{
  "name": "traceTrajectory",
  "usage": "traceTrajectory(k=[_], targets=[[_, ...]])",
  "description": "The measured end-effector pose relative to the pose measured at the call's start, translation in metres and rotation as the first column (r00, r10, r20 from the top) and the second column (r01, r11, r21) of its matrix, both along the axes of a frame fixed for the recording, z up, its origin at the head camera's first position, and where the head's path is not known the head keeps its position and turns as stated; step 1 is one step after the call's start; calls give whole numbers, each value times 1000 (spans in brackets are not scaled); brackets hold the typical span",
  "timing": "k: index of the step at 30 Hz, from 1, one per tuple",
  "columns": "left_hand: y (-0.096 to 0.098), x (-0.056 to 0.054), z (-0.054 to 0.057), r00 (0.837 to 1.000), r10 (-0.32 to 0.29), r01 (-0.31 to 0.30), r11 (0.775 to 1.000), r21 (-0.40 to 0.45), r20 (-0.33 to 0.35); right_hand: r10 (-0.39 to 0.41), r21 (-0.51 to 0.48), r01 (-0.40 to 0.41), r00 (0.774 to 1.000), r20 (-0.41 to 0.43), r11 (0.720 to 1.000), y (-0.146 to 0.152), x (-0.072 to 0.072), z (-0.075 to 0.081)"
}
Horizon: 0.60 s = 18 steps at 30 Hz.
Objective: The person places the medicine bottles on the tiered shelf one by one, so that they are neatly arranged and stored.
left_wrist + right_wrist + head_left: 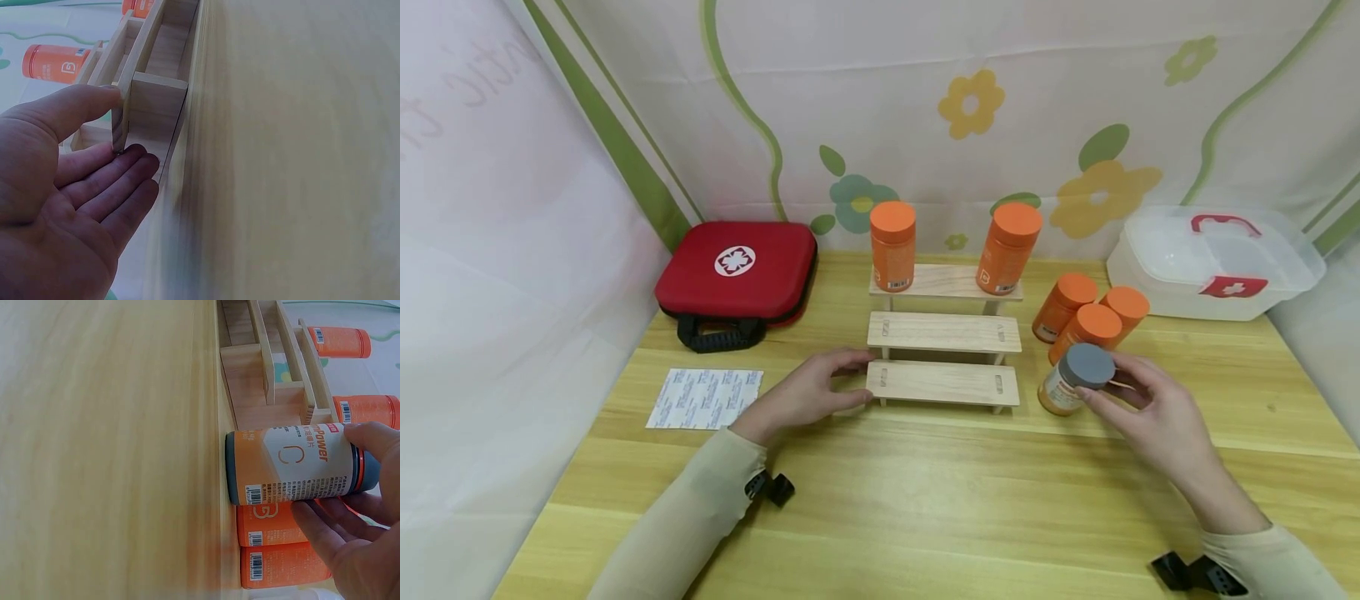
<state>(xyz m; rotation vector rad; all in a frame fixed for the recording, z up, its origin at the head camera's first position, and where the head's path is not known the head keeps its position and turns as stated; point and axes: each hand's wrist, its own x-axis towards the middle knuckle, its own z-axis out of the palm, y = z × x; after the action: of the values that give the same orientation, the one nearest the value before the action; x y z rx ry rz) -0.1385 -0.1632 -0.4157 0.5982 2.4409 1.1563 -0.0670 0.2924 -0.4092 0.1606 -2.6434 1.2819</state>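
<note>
My right hand (pixel 1161 421) grips a pill bottle (pixel 294 464) by its grey lid, thumb on one side and fingers on the other. Its label is white and orange, with a large C. Whether its base touches the table I cannot tell. At the left end of the wooden three-step rack (pixel 943 382), my left hand (pixel 808 392) holds the lowest board between thumb and forefinger; the other fingers extend beside it. Two orange bottles (pixel 893 247) stand apart on the top step. Right of the rack, three orange bottles (pixel 1097 323) are grouped behind the grey-lidded one.
A red first-aid case (pixel 730 271) lies at the back left, its black handle toward me. In front of it lies a printed white sheet (pixel 706 400). A translucent box (pixel 1210 262) with a red handle stands at the back right. Behind everything hangs a flowered curtain (pixel 925 158).
</note>
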Motion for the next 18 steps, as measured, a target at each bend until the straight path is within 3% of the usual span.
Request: traceTrajectory(k=[10, 18], targets=[[0, 0, 1, 1000, 5, -5, 1000, -4, 6, -15, -16, 16, 999, 39, 1000, -1, 3, 2], [1, -1, 0, 1000, 10, -10, 1000, -8, 17, -58, -33, 58, 998, -1, 998, 1, 6, 7]])
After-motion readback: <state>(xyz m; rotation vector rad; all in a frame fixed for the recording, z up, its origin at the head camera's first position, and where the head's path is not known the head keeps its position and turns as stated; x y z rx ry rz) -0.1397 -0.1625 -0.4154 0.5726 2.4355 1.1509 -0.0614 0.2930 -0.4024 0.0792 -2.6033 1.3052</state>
